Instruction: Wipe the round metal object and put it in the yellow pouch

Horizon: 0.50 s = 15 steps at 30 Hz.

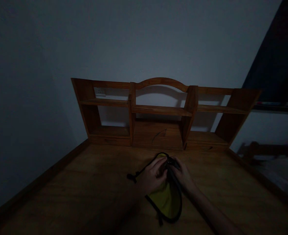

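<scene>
A zip-edged case (167,200) lies opened out on the wooden tabletop, its yellow-green lining facing up and its border black. Short black tabs stick out from its left side and its near end. Over the far part of the case, my left hand (155,173) is closed, with fingers and thumb pinched on a small dark object (168,162) with shiny spots. My right hand (180,171) is closed at the other side of this object, by the case's right edge. The dim light and my fingers hide what kind of object it is.
A low wooden shelf unit (162,111) with several compartments stands along the table's back edge, against a pale wall (144,39). The wooden tabletop (85,186) has a raised rim at the left and right. A white wall socket (100,92) shows through the left compartment.
</scene>
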Each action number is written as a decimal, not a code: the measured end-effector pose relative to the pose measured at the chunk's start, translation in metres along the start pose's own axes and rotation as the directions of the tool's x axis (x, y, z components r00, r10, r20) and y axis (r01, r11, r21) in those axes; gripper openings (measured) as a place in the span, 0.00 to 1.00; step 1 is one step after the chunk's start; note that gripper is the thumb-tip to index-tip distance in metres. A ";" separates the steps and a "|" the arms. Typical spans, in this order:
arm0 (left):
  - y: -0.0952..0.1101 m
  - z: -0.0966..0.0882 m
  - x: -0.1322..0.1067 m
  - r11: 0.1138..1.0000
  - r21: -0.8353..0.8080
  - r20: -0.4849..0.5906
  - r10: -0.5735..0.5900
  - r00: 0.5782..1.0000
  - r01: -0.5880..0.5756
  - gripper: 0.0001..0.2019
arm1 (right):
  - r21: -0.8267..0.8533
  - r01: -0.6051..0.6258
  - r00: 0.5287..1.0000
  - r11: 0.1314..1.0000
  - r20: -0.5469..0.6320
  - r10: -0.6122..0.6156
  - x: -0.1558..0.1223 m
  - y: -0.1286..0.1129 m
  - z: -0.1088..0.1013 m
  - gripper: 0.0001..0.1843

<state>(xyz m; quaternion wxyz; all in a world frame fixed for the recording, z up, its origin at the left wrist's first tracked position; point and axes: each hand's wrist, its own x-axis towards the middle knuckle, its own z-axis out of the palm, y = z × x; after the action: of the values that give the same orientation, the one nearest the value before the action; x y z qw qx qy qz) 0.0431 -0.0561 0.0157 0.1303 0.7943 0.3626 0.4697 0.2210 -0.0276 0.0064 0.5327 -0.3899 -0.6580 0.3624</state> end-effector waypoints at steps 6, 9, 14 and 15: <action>0.004 -0.010 0.001 0.998 -0.056 0.144 0.039 0.989 -0.031 0.27 | -0.026 -0.152 0.986 0.988 -0.077 0.150 0.001 0.011 -0.003 0.17; 0.007 -0.016 0.002 0.997 -0.060 0.173 0.057 0.983 -0.047 0.29 | -0.032 -0.158 0.983 0.987 -0.100 0.154 0.002 0.010 -0.003 0.22; 0.008 -0.019 0.001 0.996 -0.081 0.189 0.037 0.981 -0.022 0.32 | 0.007 -0.041 0.996 0.999 -0.075 0.041 0.003 0.001 -0.003 0.24; 0.007 -0.018 0.001 0.996 -0.087 0.188 0.031 0.982 -0.015 0.32 | 0.004 -0.030 0.997 1.000 -0.067 0.031 0.003 0.002 -0.003 0.25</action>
<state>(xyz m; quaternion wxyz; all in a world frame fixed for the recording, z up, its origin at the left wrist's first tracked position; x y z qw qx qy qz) 0.0314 -0.0629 0.0303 0.1925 0.8332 0.3191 0.4086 0.2235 -0.0243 0.0067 0.5493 -0.4111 -0.6332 0.3581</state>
